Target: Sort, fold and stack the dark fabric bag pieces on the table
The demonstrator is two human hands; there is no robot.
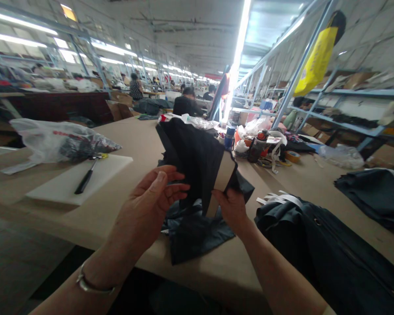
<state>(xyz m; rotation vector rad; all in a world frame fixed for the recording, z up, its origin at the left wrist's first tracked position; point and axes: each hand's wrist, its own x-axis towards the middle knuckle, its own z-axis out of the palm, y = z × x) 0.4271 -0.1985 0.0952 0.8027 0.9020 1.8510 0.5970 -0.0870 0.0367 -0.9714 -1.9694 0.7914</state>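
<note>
Dark fabric (187,153) stands up in folds in front of me. My right hand (233,208) is closed round its right side, with the thumb pressed on a beige strip (225,170) that lies along the cloth. My left hand (154,192) is at the left side of the fabric, fingers apart and slightly curled; whether the fingertips touch the cloth I cannot tell. Below both hands, more dark cloth (197,236) lies on the table (144,240).
On the left, a black-handled hammer (85,179) lies on a white board (111,175) beside a clear plastic bag (42,135). Stacked dark fabric pieces (331,245) with white strips lie at right. Bottles, tape and plastic bags crowd the table's back right. Other people sit farther off.
</note>
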